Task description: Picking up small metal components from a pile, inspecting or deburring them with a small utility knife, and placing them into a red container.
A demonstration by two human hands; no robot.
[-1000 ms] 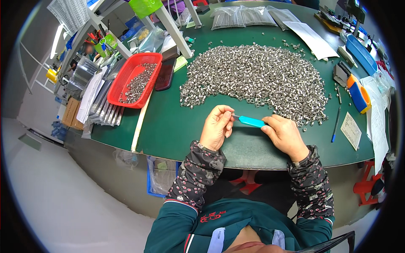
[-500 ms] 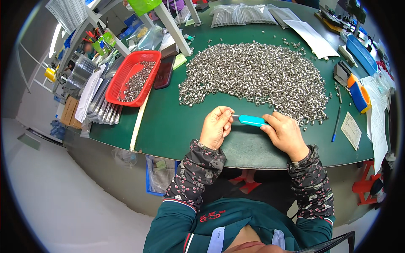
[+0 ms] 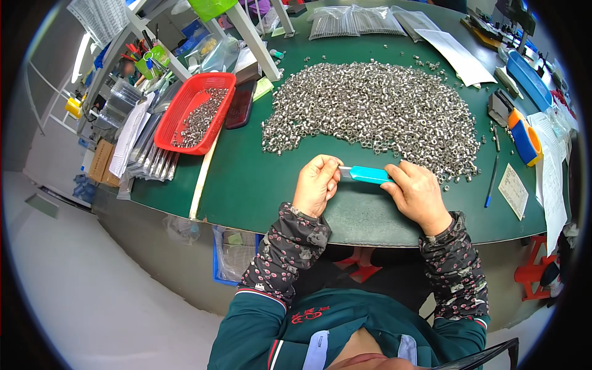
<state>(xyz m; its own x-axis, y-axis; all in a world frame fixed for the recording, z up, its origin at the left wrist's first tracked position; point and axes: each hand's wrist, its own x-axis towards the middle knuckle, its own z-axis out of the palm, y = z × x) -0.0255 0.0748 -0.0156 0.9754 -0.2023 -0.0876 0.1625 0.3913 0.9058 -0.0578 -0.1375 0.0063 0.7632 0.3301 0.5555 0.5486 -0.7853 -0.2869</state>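
So a turquoise cutter-shaped tool (image 3: 368, 175) sits mid-frame, right hand (image 3: 418, 194) closed around its body, left hand (image 3: 317, 184) pinched shut at its tip, low over the green worktop (image 3: 246, 185). Behind, a big heap of small metal sleeves (image 3: 370, 111); red tray (image 3: 196, 111) upper left. Looks like fitting work; steady alignment needed.

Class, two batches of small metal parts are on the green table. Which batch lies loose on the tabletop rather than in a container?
The big pile of metal parts just beyond both hands; the smaller batch sits inside the red tray at the left.
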